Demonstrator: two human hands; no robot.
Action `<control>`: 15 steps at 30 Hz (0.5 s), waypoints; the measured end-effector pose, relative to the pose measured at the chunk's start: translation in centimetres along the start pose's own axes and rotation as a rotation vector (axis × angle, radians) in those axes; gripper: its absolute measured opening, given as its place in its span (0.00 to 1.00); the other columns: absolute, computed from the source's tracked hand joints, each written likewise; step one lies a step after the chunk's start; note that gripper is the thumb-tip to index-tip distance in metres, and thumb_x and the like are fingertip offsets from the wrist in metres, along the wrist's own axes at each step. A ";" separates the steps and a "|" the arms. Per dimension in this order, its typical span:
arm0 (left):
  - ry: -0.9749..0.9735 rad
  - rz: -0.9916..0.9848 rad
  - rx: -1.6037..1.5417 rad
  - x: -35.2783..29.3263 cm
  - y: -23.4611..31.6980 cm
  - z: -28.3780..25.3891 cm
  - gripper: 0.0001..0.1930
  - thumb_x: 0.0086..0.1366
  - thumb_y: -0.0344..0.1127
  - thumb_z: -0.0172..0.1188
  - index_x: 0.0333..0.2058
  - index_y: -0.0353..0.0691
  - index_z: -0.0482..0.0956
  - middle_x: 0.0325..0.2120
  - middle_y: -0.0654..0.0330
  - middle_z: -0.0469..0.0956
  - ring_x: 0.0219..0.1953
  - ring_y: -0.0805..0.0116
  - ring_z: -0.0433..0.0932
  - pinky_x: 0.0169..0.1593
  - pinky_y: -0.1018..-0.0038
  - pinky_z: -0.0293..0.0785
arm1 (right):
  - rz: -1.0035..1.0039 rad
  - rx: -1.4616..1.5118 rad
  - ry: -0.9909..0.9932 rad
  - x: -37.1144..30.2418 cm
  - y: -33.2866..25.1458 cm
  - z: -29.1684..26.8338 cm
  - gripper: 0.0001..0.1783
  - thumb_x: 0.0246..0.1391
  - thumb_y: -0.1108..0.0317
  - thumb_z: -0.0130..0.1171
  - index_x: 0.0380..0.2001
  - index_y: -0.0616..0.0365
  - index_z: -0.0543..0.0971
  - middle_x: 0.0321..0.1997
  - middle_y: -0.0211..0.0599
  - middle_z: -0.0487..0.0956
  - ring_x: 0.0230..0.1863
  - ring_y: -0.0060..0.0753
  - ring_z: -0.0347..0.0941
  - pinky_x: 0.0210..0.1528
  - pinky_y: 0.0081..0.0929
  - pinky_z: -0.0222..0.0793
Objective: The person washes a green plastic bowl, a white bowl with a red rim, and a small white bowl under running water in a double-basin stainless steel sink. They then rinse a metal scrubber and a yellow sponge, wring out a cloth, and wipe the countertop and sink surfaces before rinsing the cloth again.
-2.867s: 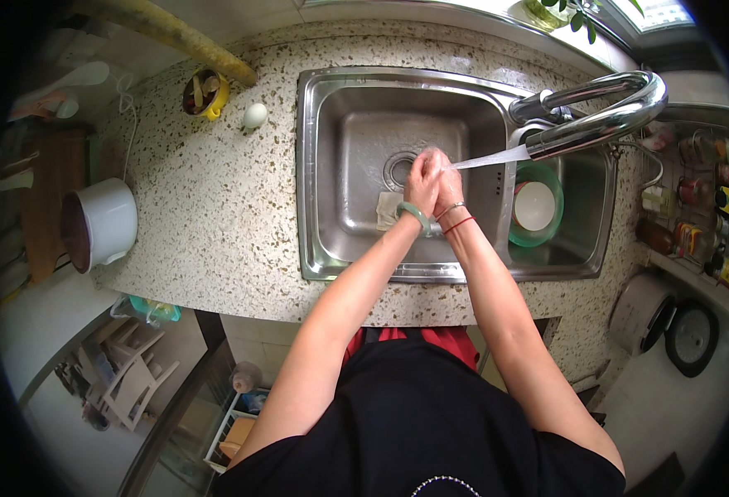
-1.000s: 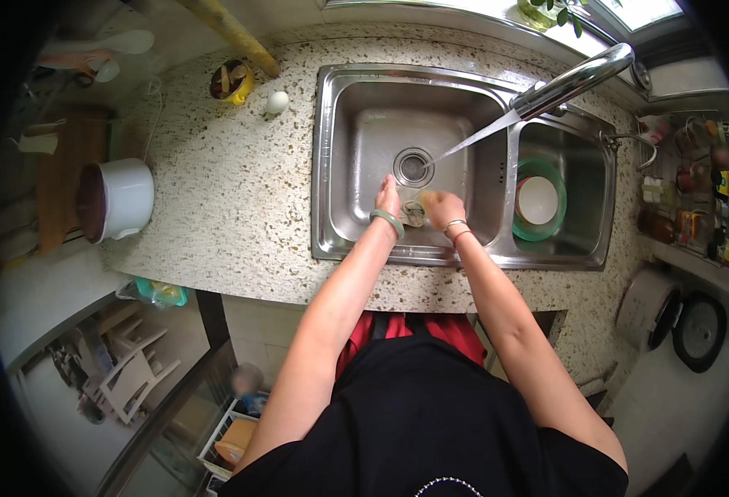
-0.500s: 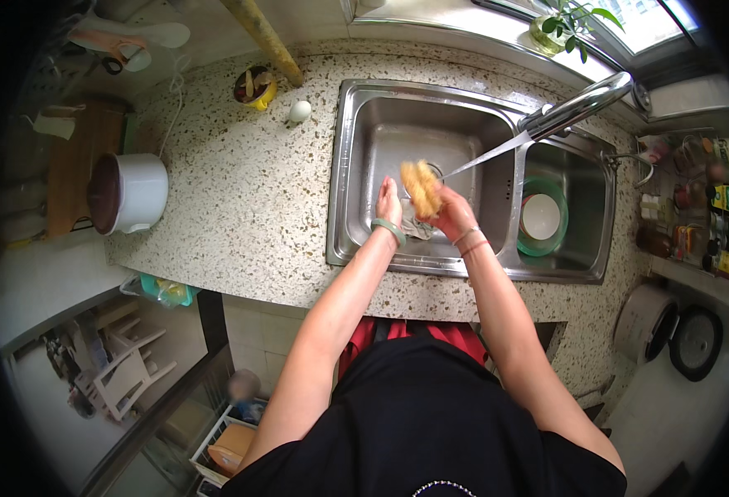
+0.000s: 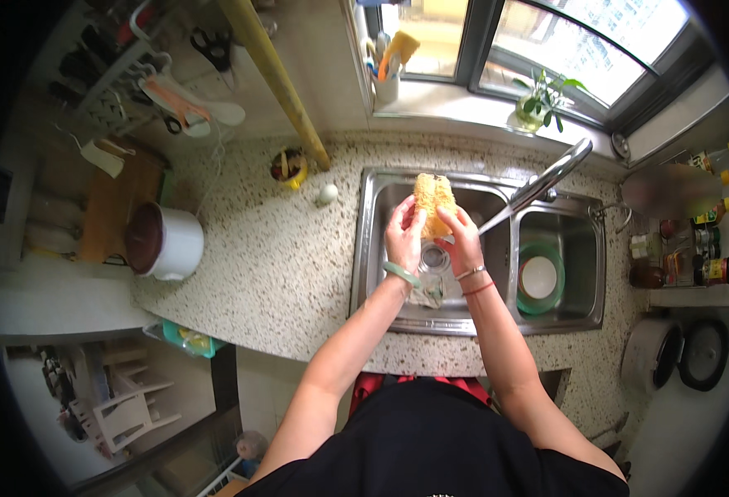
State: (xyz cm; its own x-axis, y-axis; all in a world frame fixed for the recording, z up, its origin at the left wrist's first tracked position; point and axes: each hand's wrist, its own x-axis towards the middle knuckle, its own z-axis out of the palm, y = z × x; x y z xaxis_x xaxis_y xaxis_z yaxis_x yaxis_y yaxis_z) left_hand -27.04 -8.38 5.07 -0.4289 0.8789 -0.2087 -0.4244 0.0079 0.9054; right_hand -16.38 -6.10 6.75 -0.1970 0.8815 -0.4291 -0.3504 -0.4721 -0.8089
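Holding a yellow sponge (image 4: 433,197), both hands (image 4: 403,238) (image 4: 465,242) half-curled around it, above the sink (image 4: 489,277)

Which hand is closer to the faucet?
Right. The right hand is left of the chrome faucet, holding the right side of the yellow sponge; the left hand is farther left, holding its left side.

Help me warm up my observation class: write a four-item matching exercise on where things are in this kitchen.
Things
1. Yellow, rough-textured scrubber
2. White oval egg
3. White round bowl
4. Green leafy plant

Places
A. Inside the green round basin
B. On the white windowsill
C. Held by left hand and right hand
D. On the speckled counter, near the round yellow cup

Pairs: 1-C; 2-D; 3-A; 4-B
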 end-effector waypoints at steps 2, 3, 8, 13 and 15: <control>-0.047 0.036 -0.034 -0.1 2.9 1.5 0.19 0.63 0.29 0.56 0.52 0.33 0.68 0.47 0.57 0.73 0.47 0.71 0.73 0.52 0.75 0.69 | -0.342 0.040 0.065 0.7 -0.5 1.0 0.25 0.49 0.66 0.63 0.50 0.60 0.69 0.40 0.30 0.76 0.38 0.20 0.72 0.35 0.16 0.69; -0.071 0.101 -0.047 -0.1 4.5 2.2 0.19 0.64 0.30 0.55 0.53 0.33 0.68 0.47 0.58 0.73 0.48 0.71 0.72 0.53 0.76 0.68 | -0.389 -0.013 0.115 1.3 -0.9 1.0 0.26 0.49 0.70 0.64 0.50 0.64 0.67 0.40 0.34 0.76 0.39 0.21 0.73 0.37 0.20 0.71; -0.178 0.406 -0.071 0.6 13.5 6.7 0.20 0.66 0.34 0.52 0.54 0.33 0.66 0.48 0.58 0.72 0.50 0.73 0.69 0.55 0.76 0.64 | -0.610 0.087 0.027 1.1 -9.8 7.1 0.20 0.54 0.64 0.60 0.46 0.62 0.70 0.43 0.35 0.75 0.42 0.21 0.71 0.39 0.18 0.69; -0.222 0.698 -0.115 6.3 23.3 10.6 0.18 0.67 0.34 0.49 0.52 0.31 0.68 0.45 0.58 0.72 0.46 0.73 0.70 0.52 0.76 0.66 | -0.767 0.300 -0.416 3.2 -19.8 14.2 0.30 0.51 0.72 0.59 0.55 0.75 0.62 0.50 0.48 0.72 0.48 0.35 0.73 0.47 0.29 0.74; -0.231 0.767 -0.146 9.5 26.2 11.4 0.16 0.67 0.32 0.48 0.50 0.31 0.68 0.44 0.58 0.73 0.45 0.72 0.71 0.51 0.74 0.67 | -0.866 0.226 -0.312 5.4 -22.2 17.1 0.32 0.48 0.71 0.62 0.54 0.75 0.63 0.47 0.48 0.74 0.43 0.34 0.75 0.44 0.27 0.75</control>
State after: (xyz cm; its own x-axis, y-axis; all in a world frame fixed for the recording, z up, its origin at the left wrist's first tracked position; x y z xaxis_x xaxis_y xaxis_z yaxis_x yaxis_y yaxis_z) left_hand -33.10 5.62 31.01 -0.4738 0.6908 0.5461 -0.1862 -0.6847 0.7046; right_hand -25.32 9.02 29.22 -0.0097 0.8995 0.4369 -0.6523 0.3255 -0.6845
